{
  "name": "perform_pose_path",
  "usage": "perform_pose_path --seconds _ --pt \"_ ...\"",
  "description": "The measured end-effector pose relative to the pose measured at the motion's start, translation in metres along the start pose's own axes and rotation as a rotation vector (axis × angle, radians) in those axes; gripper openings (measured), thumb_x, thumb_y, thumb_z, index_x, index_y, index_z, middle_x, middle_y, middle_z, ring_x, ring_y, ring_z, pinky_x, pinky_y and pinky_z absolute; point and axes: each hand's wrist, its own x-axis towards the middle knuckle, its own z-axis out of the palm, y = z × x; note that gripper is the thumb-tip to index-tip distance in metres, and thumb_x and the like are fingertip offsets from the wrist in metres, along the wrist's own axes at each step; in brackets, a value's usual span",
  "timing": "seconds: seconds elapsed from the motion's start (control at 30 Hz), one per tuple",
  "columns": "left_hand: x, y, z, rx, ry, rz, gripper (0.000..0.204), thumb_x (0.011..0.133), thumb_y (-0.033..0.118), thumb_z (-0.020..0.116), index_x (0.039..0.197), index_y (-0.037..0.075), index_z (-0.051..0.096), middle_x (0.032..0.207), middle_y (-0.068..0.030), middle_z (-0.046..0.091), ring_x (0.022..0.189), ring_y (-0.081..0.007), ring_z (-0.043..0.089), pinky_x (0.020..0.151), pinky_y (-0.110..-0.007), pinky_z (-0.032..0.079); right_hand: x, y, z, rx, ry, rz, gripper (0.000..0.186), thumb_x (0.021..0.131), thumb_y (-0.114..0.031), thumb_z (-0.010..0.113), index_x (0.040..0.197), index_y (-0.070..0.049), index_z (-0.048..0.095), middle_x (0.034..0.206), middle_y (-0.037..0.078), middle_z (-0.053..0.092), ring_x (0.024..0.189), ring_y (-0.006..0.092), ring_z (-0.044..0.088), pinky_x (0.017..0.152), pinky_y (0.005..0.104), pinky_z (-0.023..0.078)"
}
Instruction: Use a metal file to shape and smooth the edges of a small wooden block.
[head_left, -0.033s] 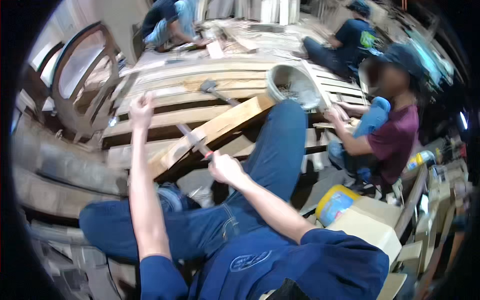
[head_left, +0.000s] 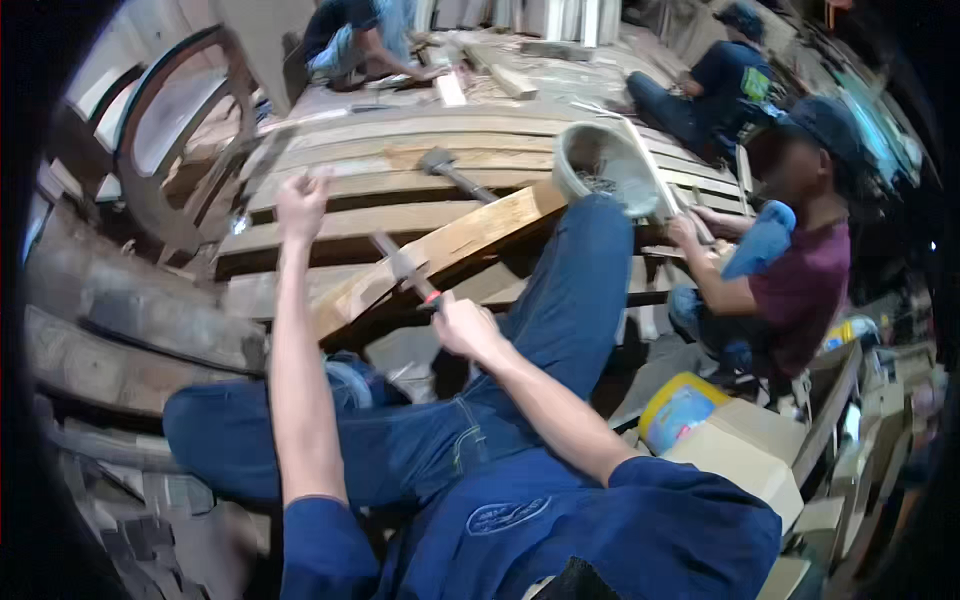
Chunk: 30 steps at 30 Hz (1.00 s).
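Observation:
My right hand [head_left: 468,328] is wrapped round the handle of a metal hand tool [head_left: 405,270] with a red band. Its grey blade-like end points up and left across a squared wooden beam [head_left: 470,235]; blur hides its exact kind and whether it touches the wood. The beam lies aslant in front of my lap, its far end beside a grey bucket [head_left: 630,180]. Raised left of the beam, my left hand [head_left: 303,205] is closed in a fist, and whatever it may hold cannot be made out. A mallet [head_left: 440,162] with a dark head lies on the slats beyond the beam.
Wooden slats with gaps [head_left: 350,220] form the platform. A person in a maroon shirt [head_left: 805,280] works at the right; two others sit farther back. A yellow-rimmed tub [head_left: 680,410] and a cardboard box [head_left: 745,455] stand by my right side. Curved wooden frames [head_left: 215,130] lean at the left.
The whole view has shifted slightly, so things sit a little farther right in the picture. My left fist stays raised and my right hand keeps its grip on the tool.

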Motion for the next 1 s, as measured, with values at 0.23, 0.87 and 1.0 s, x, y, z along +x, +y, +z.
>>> perform_pose_path --seconds 0.23,0.87,1.0 --pt "-0.006 0.048 -0.006 -1.187 -0.447 -0.649 0.067 0.08 0.078 0.039 0.082 0.011 0.043 0.064 0.0051 0.026 0.052 -0.0087 0.023 0.048 -0.024 0.021 -0.004 -0.006 -0.014 0.028 -0.008 0.008 0.03 0.086 -0.023 0.052 0.098 0.004 0.049 0.074 0.03 0.063 0.073 0.0448 0.064 0.068 0.0543 0.051" --pt "0.0 0.022 -0.012 -1.288 -0.202 -0.64 0.063 0.088 0.067 0.046 0.049 0.02 0.03 0.04 0.007 0.024 0.03 -0.007 0.021 0.037 -0.024 0.014 -0.003 -0.005 -0.001 0.051 0.013 -0.02 0.033 0.086 -0.024 0.051 0.1 0.006 0.047 0.074 0.028 0.064 0.071 0.0444 0.065 0.067 0.0542 0.052" --pt "-0.007 0.053 -0.012 -1.351 -0.29 -0.585 0.076 0.074 0.084 0.042 0.043 0.019 0.02 0.04 0.0046 0.018 0.034 -0.0094 0.018 0.041 -0.027 0.014 -0.001 0.003 0.001 0.009 -0.007 -0.005 0.032 0.086 -0.024 0.051 0.101 0.004 0.046 0.073 0.026 0.064 0.069 0.0437 0.065 0.065 0.0535 0.052"
